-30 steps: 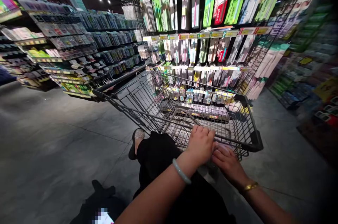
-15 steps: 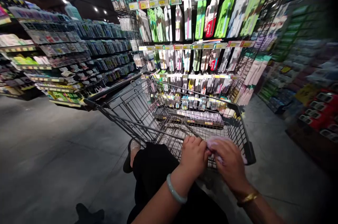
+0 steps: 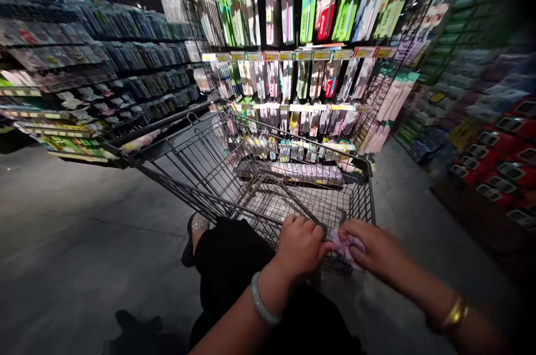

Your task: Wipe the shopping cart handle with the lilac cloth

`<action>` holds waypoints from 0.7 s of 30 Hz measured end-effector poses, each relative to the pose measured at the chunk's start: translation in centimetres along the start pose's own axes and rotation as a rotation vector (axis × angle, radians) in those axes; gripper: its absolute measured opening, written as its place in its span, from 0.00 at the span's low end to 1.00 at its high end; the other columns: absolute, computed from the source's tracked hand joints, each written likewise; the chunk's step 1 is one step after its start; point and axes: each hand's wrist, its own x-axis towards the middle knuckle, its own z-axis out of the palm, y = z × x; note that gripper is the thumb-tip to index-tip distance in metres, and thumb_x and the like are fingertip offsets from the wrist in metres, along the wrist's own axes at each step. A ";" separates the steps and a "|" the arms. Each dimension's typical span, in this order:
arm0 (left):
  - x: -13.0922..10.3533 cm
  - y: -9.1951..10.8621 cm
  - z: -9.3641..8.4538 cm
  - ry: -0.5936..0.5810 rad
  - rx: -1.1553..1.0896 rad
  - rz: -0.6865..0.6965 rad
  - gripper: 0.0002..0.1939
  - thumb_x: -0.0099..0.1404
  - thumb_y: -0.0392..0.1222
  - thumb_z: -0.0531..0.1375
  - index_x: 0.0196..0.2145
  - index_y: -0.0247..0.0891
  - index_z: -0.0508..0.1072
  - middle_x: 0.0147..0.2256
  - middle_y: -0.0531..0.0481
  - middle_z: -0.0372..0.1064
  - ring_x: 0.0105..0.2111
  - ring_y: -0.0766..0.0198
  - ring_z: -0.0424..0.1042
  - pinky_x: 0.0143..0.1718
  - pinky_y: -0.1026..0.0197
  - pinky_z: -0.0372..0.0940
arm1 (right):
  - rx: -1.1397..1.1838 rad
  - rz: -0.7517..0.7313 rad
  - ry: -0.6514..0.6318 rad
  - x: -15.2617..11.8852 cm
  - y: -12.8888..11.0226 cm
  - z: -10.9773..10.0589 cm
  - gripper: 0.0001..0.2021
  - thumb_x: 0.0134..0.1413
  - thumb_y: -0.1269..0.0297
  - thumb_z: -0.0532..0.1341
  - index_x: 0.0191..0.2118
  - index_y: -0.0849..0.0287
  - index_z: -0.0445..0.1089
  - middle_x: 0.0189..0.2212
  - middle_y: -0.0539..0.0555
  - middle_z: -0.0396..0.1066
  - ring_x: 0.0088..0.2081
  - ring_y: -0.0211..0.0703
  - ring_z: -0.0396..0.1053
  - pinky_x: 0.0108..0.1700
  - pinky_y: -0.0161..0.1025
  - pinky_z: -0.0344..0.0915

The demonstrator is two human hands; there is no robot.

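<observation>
A dark metal shopping cart (image 3: 360, 164) with a wire basket stands across in front of me. My left hand (image 3: 300, 244), with a pale bangle on its wrist, is closed over the near top rail of the cart. Just right of it, my right hand (image 3: 373, 246), wearing a gold bracelet, has its fingers curled round a crumpled lilac cloth (image 3: 345, 244). The cloth lies against the same rail, close beside my left thumb. The rail under the cloth is mostly hidden.
Beyond the cart rises a rack (image 3: 276, 56) hung with packaged toothbrushes. Stocked shelves (image 3: 138, 53) stand on the left, and red packages (image 3: 498, 168) are stacked at the right. My shoe (image 3: 190, 243) is on the grey floor beside the cart.
My right hand has slid along the rail with the cloth, and its forearm now reaches in more from the right. My left hand keeps its hold. The view has shifted slightly.
</observation>
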 end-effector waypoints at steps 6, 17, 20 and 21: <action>-0.6 -0.1 -1.1 -0.076 0.057 -0.052 0.24 0.71 0.62 0.51 0.32 0.41 0.71 0.31 0.48 0.71 0.35 0.55 0.66 0.39 0.51 0.53 | -0.264 -0.145 -0.269 3.6 0.0 -2.0 0.05 0.48 0.71 0.64 0.27 0.53 0.72 0.23 0.49 0.71 0.25 0.39 0.66 0.28 0.37 0.51; -1.1 -0.1 -1.6 -0.087 0.079 -0.023 0.22 0.72 0.60 0.51 0.30 0.42 0.69 0.29 0.48 0.70 0.34 0.55 0.65 0.39 0.50 0.52 | -0.476 -0.121 -0.172 5.4 3.3 -3.9 0.07 0.53 0.74 0.63 0.29 0.56 0.74 0.29 0.53 0.74 0.36 0.42 0.66 0.36 0.39 0.51; -1.1 0.0 -1.6 -0.091 0.072 -0.037 0.22 0.72 0.59 0.52 0.30 0.41 0.69 0.29 0.48 0.70 0.34 0.54 0.65 0.39 0.50 0.52 | -0.575 0.037 0.064 5.9 5.3 -4.5 0.07 0.58 0.73 0.60 0.33 0.58 0.75 0.35 0.57 0.74 0.41 0.48 0.65 0.39 0.42 0.51; -1.1 0.0 -1.6 -0.089 0.066 -0.035 0.21 0.72 0.59 0.52 0.30 0.41 0.69 0.29 0.48 0.70 0.34 0.54 0.65 0.39 0.50 0.52 | -0.516 0.072 0.101 5.3 5.6 -4.7 0.07 0.57 0.73 0.60 0.33 0.57 0.74 0.35 0.56 0.74 0.41 0.47 0.64 0.40 0.42 0.52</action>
